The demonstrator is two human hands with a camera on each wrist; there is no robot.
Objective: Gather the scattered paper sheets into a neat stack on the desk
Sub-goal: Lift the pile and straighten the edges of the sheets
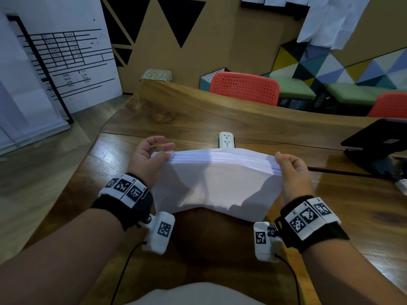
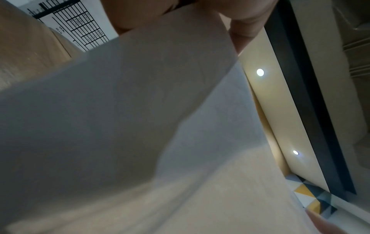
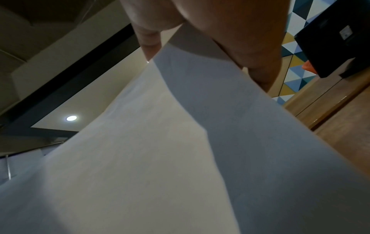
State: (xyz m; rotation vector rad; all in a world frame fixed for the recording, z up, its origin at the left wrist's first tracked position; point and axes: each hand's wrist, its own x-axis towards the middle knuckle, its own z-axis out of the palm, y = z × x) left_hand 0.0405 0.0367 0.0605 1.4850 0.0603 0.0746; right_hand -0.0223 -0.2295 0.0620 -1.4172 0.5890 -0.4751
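A stack of several white paper sheets stands tilted on its lower edge on the wooden desk, with the top edges fanned slightly. My left hand pinches the stack's upper left corner between thumb and fingers. At the upper right corner my right hand pinches it the same way. In the left wrist view the paper stack fills most of the picture under my left hand. The right wrist view shows the paper stack bowed below my right hand.
A white power socket block sits in the desk just behind the stack. A black device on a stand is at the right. Red chairs stand beyond the desk's far edge. A white board with a printed table leans at the left.
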